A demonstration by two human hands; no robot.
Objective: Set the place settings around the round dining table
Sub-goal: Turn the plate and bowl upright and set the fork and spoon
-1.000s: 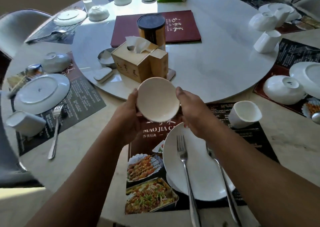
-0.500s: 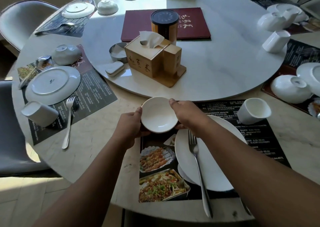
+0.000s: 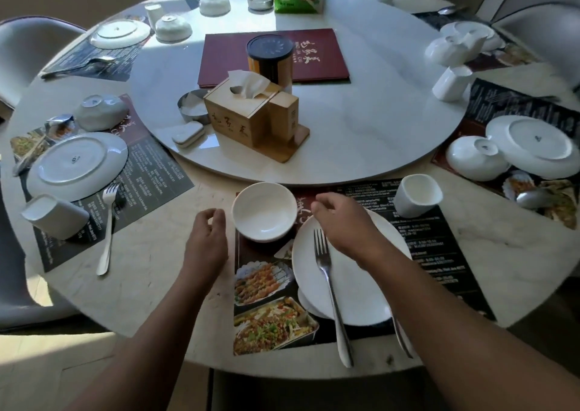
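Both hands have let go of the small white bowl (image 3: 264, 211), which half a second ago they held between them above the mat; it now stands upright on the mat's far left corner.

The round marble table (image 3: 150, 278) carries a white turntable (image 3: 376, 128) at its centre, with a maroon menu (image 3: 317, 55) and a wooden tissue box (image 3: 248, 118) on it. At the near edge lies a dark printed placemat (image 3: 439, 244) with food photos on its left side. A white dinner plate (image 3: 361, 285) sits on the mat, just right of the bowl and nearer the person. A white cup (image 3: 417, 195) sits at the mat's far right corner. A fork (image 3: 326, 266) lies across the plate, tines pointing away.

The left hand (image 3: 207, 238) is over bare table just left of the bowl, fingers loosely curled, grasping nothing. The right hand (image 3: 342, 222) is over the plate's far rim, just right of the bowl, fingers also relaxed and empty.
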